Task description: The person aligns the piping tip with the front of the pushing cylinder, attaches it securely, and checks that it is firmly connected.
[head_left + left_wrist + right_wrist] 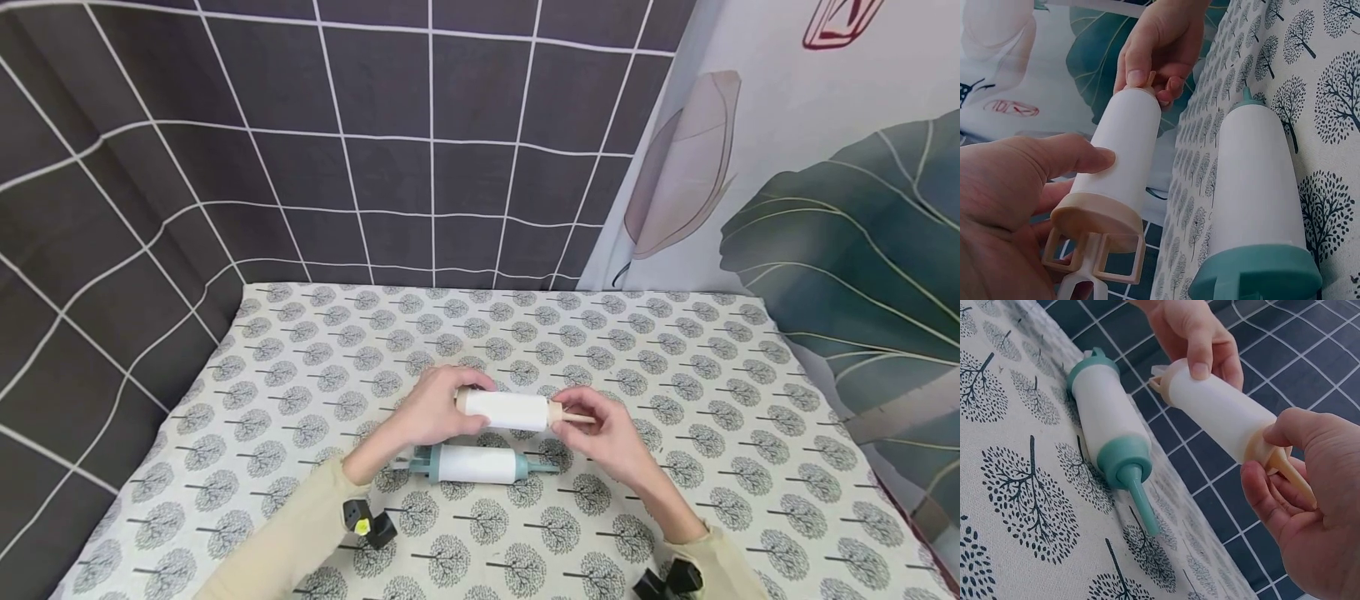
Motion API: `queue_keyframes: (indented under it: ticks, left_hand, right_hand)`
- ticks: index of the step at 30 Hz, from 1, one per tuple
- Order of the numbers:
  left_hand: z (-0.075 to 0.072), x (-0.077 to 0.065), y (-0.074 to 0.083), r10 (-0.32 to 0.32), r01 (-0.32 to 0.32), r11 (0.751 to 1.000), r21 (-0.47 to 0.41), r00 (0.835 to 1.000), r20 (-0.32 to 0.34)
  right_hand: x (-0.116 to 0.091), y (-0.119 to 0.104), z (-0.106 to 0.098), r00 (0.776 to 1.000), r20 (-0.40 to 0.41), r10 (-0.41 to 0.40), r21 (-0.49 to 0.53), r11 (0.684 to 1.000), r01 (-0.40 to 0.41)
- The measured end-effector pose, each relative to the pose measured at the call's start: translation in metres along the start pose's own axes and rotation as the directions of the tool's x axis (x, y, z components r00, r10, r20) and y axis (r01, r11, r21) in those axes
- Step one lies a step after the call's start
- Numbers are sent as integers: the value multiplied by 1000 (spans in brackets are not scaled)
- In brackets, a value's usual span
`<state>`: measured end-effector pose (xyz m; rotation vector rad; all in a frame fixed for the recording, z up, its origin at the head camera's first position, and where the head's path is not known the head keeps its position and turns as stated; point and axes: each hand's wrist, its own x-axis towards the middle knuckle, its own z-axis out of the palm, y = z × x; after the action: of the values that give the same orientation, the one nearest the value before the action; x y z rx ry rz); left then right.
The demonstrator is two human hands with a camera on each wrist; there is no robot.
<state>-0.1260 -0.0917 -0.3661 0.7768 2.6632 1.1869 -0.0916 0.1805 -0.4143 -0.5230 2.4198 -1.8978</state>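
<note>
A white syringe-shaped dispenser (513,410) with beige ends is held sideways over the cloth, between both hands. My left hand (441,408) grips its body near the loop-handled end, thumb across the white barrel in the left wrist view. At the other end, my right hand (609,433) pinches the beige collar (1260,445) with thumb and fingers, the slim nozzle (1295,478) passing beside its palm. A second dispenser (477,464), white with teal ends, lies on the cloth just nearer to me, its teal nozzle (1142,506) pointing right.
A cloth (300,467) printed with dark trees covers the table. Behind it and at the left hangs a dark curtain (382,158) with a white grid. A pale curtain (780,92) with leaf prints hangs at the right.
</note>
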Motion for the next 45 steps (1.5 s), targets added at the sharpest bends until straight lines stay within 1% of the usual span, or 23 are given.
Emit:
queue_keyframes:
  ticks: [6,12,17,21,28,33,36,40,45]
  left_hand:
    - [0,0,1,7,-6,1000,10,1000,-12]
    - [-1,-1,2,19,-19,1000,16,1000,-10]
    - [0,-2,3,28,-28,1000,15,1000,-10]
    - [0,-3,5,30,-29,999,27,999,-22]
    - [1,-2,4,36,-35,999,33,999,-32]
    - [1,-3,1,42,-42,999,12,999,-33]
    - [1,-3,1,40,-40,999,0,999,-32]
    - [1,-4,0,26,-26,1000,-11,999,-27]
    - [1,-4,-1,15,-15,999,-45,1000,-18]
  right_hand:
    - [0,-1,0,999,-6,43,3,999,-43]
    - [-1,-3,0,998,-9,60,0,998,-60]
    - [-1,-5,0,995,7,98,25,995,-99]
    - [-1,-6,-1,992,26,127,47,991,-128]
    - [-1,-5,-2,991,43,126,65,990,-128]
    - [0,-2,-2,996,30,90,33,995,-91]
    - [1,0,-2,999,21,42,19,999,-43]
    - [2,2,-2,998,33,-57,40,998,56]
    - [3,5,-2,980,44,-196,57,980,193]
